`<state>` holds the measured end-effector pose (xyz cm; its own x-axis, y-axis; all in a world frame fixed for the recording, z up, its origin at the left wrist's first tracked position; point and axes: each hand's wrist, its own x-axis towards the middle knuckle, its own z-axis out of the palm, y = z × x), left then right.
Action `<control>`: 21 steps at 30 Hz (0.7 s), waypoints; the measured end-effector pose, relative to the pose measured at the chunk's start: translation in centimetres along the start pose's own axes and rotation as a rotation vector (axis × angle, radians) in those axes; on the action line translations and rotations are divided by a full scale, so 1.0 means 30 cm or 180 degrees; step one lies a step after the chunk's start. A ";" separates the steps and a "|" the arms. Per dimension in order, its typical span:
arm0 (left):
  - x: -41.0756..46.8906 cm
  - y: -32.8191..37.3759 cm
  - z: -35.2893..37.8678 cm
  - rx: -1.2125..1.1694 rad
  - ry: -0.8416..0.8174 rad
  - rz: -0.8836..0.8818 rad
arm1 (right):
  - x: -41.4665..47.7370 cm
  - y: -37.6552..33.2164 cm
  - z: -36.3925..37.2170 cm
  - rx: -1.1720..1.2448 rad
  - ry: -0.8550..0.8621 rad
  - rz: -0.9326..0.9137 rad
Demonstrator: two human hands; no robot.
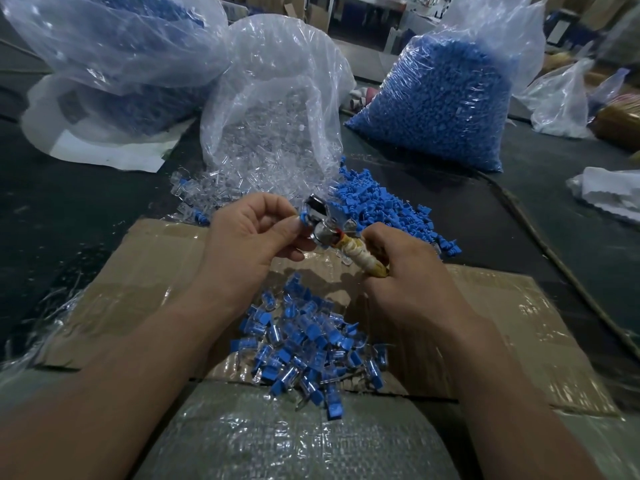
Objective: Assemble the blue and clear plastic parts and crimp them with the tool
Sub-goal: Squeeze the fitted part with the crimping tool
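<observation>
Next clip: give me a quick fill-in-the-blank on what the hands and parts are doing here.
1. The right hand grips the crimping tool by its tape-wrapped ____.
2. The left hand pinches a part, ____ in colour, at the tool's metal head.
3. The open bag directly behind the hands holds ____ parts.
4. The assembled parts lie heaped on the cardboard, ____ the forearms.
Missing: handle; blue; clear; between.

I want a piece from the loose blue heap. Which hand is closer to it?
Right. The right hand, gripping the crimping tool, is right at the near edge of the loose blue heap. The left hand, pinching a blue part, is farther left, beyond the tool's head.
</observation>
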<state>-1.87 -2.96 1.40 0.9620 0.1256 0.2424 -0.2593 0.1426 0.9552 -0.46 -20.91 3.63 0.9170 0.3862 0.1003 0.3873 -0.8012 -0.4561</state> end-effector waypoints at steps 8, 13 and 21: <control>-0.002 -0.006 0.003 0.0282 0.0050 0.0165 | -0.002 -0.008 -0.001 0.0040 0.0072 0.0072; -0.004 -0.001 0.005 0.0310 0.0062 0.0136 | 0.003 -0.009 0.006 0.0073 0.0041 0.0107; -0.004 -0.001 0.006 0.0391 0.0095 0.0106 | 0.003 -0.013 0.007 0.0047 0.0023 0.0132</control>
<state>-1.96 -3.15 1.39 0.9496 0.1578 0.2709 -0.2768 0.0169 0.9608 -0.54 -20.45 3.63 0.9329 0.3493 0.0874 0.3475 -0.8096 -0.4731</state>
